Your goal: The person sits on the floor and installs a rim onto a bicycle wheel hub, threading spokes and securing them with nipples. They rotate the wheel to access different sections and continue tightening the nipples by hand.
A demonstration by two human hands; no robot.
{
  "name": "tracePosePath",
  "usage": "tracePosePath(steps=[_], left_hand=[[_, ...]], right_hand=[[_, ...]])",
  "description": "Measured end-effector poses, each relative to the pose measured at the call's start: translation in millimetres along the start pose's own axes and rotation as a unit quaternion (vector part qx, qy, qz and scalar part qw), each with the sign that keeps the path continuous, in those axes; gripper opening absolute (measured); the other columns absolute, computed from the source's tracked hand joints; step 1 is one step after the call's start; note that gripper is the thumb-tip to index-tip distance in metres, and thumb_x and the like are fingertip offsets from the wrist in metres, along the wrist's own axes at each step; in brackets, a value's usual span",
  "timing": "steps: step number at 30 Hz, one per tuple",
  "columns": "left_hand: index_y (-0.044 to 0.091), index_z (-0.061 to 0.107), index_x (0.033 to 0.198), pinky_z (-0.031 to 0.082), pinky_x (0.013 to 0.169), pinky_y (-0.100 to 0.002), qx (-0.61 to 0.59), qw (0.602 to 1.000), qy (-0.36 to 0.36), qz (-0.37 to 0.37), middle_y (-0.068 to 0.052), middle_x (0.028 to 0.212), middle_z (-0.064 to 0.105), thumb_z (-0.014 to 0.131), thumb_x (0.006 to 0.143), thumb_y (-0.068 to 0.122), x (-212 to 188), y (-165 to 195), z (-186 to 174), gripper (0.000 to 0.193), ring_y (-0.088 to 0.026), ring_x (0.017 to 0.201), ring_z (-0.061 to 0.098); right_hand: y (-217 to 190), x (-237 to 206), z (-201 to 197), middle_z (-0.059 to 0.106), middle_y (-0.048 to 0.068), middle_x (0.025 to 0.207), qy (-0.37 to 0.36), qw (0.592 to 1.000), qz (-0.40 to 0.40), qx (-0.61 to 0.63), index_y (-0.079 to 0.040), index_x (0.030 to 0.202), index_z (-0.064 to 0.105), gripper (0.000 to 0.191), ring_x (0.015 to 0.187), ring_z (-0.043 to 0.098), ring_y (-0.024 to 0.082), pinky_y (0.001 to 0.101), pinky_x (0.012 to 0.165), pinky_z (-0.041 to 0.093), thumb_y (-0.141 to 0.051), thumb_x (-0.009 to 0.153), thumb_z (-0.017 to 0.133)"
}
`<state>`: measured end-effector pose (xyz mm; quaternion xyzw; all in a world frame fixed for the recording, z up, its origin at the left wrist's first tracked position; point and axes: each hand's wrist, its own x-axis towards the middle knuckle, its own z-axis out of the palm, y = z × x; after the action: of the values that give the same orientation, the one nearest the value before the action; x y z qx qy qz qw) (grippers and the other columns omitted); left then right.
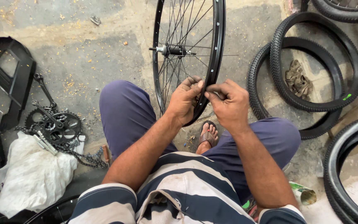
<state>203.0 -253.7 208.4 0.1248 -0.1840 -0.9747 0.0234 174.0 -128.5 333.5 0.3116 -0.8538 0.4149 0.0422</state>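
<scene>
The left hand [184, 101] grips the black rim of the bicycle wheel [218, 45] at its lower edge, fingers curled around it. The right hand [228, 103] is pinched shut just beside, touching the rim, probably on a spoke end or nipple; I cannot tell which. The wheel stands upright on the floor [83, 54] between the knees, directly in front of both hands. It looks light but stiff, and the thin spokes [179, 29] may bend, so the rim is the better place to hold. Tyres [311, 62] lie to the right, a chain and crankset [59, 126] to the left.
</scene>
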Motion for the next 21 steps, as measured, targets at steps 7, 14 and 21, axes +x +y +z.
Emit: tracePosePath(steps=[7,14,21], left_hand=[[0.009,0.055,0.116,0.048,0.057,-0.021,0.014,1.000,0.002,-0.014,-0.001,0.087,0.069,0.075,0.094,0.017,-9.2,4.2,11.9,0.031,-0.008,0.067,0.064],[0.003,0.068,0.102,0.048,0.062,-0.029,0.376,0.919,0.074,0.092,-0.009,0.086,0.067,0.069,0.105,0.022,-32.9,11.8,36.0,0.019,-0.015,0.072,0.060],[0.002,0.068,0.119,0.049,0.099,-0.036,0.536,0.771,-0.241,0.245,-0.006,0.112,0.069,0.069,0.101,0.019,-4.7,68.8,18.3,0.025,-0.018,0.110,0.063]], right_hand=[[21.8,4.1,0.2,0.044,-0.010,0.072,0.017,0.965,0.189,0.180,-0.003,0.099,0.070,0.033,0.064,0.037,0.003,0.0224,0.054,0.029,-0.003,0.073,0.091],[36.3,20.3,-19.8,0.040,-0.012,0.071,-0.081,0.944,0.200,0.250,-0.001,0.104,0.076,0.037,0.065,0.035,0.001,0.0204,0.054,0.026,-0.001,0.069,0.088],[30.9,26.6,-27.0,0.035,-0.011,0.070,-0.121,0.961,0.154,0.194,-0.006,0.106,0.081,0.034,0.064,0.029,0.003,0.0233,0.054,0.021,-0.008,0.073,0.090]])
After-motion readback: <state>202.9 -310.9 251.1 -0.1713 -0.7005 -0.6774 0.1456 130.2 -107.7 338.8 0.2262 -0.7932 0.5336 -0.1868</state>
